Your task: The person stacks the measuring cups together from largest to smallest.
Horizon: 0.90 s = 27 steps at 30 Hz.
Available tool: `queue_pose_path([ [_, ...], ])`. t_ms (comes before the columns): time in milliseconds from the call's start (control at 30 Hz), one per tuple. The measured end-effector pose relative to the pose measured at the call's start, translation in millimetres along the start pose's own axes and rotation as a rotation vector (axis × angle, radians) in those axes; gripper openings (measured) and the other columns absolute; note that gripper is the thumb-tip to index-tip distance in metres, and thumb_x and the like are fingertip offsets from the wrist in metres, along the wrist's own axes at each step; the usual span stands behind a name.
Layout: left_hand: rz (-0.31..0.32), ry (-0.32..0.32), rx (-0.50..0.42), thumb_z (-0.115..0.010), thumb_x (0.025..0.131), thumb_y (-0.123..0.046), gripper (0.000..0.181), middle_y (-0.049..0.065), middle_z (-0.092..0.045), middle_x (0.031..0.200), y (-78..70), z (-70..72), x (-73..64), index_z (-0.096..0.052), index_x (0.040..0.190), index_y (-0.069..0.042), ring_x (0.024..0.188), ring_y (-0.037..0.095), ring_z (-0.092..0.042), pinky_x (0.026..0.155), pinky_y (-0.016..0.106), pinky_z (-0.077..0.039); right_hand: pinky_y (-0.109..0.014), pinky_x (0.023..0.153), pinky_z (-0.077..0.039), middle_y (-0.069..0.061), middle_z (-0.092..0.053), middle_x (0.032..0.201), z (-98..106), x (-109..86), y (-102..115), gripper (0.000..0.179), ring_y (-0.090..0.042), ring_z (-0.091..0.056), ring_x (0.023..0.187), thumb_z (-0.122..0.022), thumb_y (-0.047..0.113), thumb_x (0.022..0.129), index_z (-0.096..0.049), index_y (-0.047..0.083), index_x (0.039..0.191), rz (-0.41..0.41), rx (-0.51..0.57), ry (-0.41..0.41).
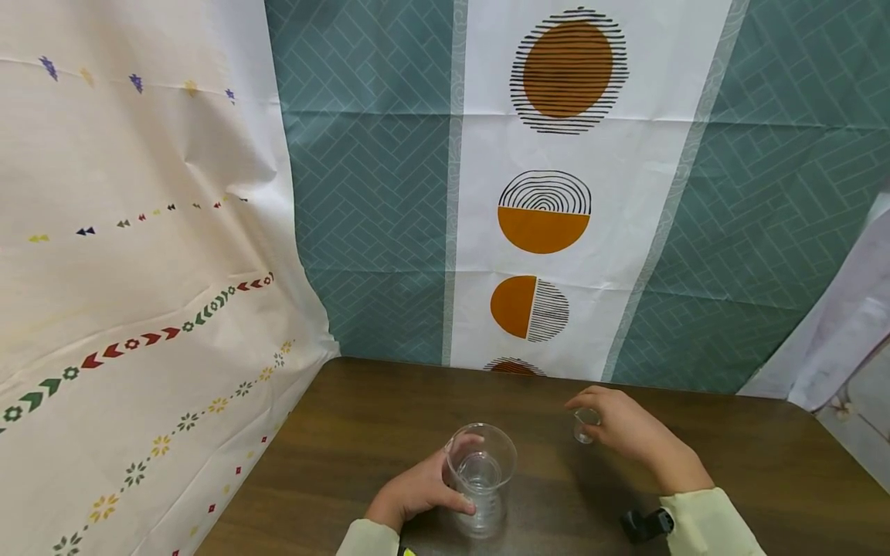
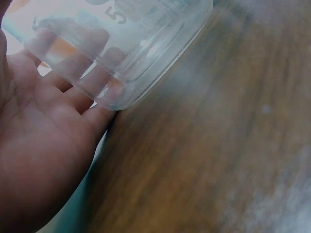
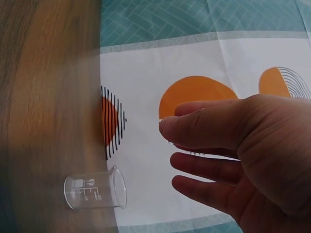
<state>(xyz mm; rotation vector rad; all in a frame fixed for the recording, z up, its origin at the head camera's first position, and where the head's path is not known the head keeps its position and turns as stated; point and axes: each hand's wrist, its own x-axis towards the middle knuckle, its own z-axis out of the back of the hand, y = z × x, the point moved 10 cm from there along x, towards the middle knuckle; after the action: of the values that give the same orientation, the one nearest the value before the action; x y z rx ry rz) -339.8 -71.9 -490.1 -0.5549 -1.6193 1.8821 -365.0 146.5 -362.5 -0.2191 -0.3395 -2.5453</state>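
Note:
Near the front of the table, my left hand (image 1: 420, 488) holds a large clear beaker (image 1: 490, 502), with the thumb on the near side and the fingers curled round behind. Inside its rim another round clear shape (image 1: 480, 469) shows, perhaps a nested beaker. In the left wrist view, the fingers show through the beaker wall (image 2: 146, 58), which bears printed marks. To the right, my right hand (image 1: 626, 425) hovers over a small glass beaker (image 1: 582, 437). The right wrist view has this small beaker (image 3: 92, 191) upright on the table, apart from the loosely bent fingers (image 3: 204, 167).
The brown wooden table (image 1: 389, 401) ends at a hanging green and white patterned cloth (image 1: 375, 193). A cream printed cloth (image 1: 139, 309) hangs along the left. A black strap piece (image 1: 643, 527) is at the right wrist.

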Motion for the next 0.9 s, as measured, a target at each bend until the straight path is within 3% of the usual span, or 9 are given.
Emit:
queue_pose_path([
  [400, 0.006, 0.003, -0.005, -0.085, 0.071, -0.013, 0.086, 0.0, -0.046, 0.138, -1.0, -0.4, 0.2, -0.038, 0.14, -0.034, 0.122, 0.019, -0.049, 0.1, 0.027, -0.04, -0.041, 0.083, -0.053, -0.001, -0.068, 0.105, 0, 1.1, -5, 0.03, -0.024, -0.065, 0.099, -0.077, 0.006, 0.078, -0.071, 0.011, 0.107, 0.036, -0.02, -0.035],
  [900, 0.009, -0.008, 0.023, -0.086, 0.07, -0.015, 0.086, -0.001, -0.046, 0.138, -0.4, 0.6, 0.2, -0.039, 0.139, -0.036, 0.124, 0.018, -0.048, 0.102, 0.026, -0.038, -0.043, 0.083, -0.052, -0.004, -0.069, 0.105, -4, 1.8, -12, 0.029, -0.027, -0.065, 0.1, -0.076, 0.006, 0.078, -0.071, 0.01, 0.106, 0.037, -0.036, -0.022],
])
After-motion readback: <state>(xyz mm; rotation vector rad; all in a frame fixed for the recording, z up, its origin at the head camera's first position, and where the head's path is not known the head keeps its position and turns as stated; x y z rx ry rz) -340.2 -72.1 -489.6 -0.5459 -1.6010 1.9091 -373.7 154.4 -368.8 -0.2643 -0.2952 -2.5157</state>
